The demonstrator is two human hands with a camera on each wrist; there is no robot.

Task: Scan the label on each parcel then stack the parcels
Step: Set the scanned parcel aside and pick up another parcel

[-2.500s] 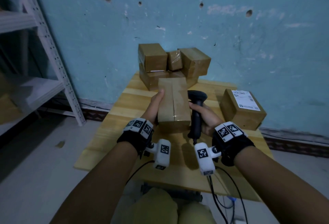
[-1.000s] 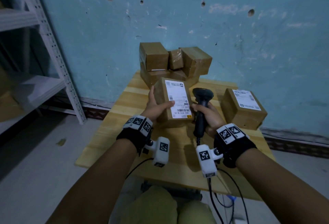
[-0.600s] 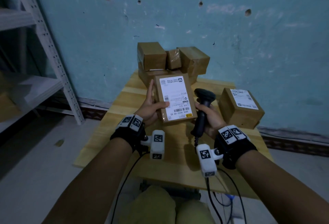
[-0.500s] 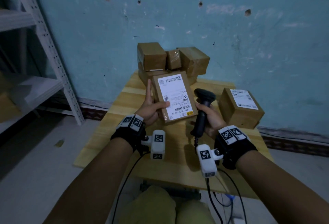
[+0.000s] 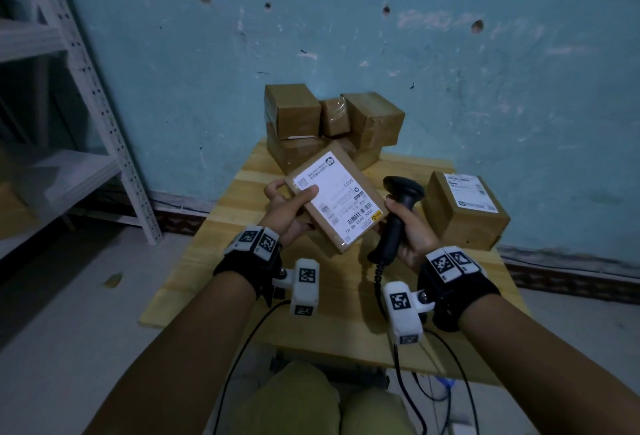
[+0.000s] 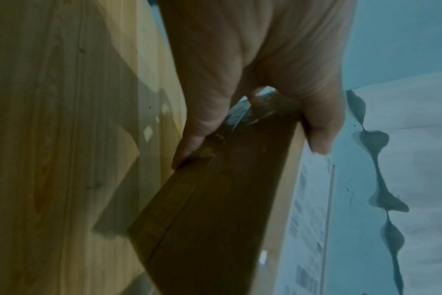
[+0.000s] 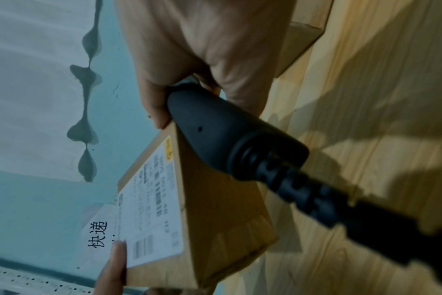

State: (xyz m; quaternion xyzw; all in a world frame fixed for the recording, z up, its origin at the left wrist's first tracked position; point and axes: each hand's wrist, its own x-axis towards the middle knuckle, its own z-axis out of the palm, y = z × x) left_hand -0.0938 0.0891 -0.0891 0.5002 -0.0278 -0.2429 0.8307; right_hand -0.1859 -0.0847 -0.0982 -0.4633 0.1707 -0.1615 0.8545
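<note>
My left hand (image 5: pixel 287 208) grips a flat brown parcel (image 5: pixel 337 197) above the wooden table (image 5: pixel 221 261), thumb on its white label (image 5: pixel 332 192), fingers under it. The parcel is tilted, label up, turned clockwise. In the left wrist view the fingers (image 6: pixel 197 129) clamp the parcel (image 6: pixel 215 209) edge. My right hand (image 5: pixel 410 232) grips a black barcode scanner (image 5: pixel 398 213) just right of the parcel, its head level with the label. The right wrist view shows the scanner handle (image 7: pixel 227 135) and the parcel (image 7: pixel 189 209) beside it.
Several brown parcels (image 5: pixel 332 123) are piled at the table's far edge against the blue wall. One labelled box (image 5: pixel 464 213) stands at the right edge. A white metal shelf (image 5: pixel 86 88) stands at the left. The scanner cable (image 5: pixel 415 365) hangs off the near edge.
The parcel was flipped label-up, lifted, then turned clockwise in my left hand, its near corner coming close to the scanner. My right hand with the scanner has barely moved.
</note>
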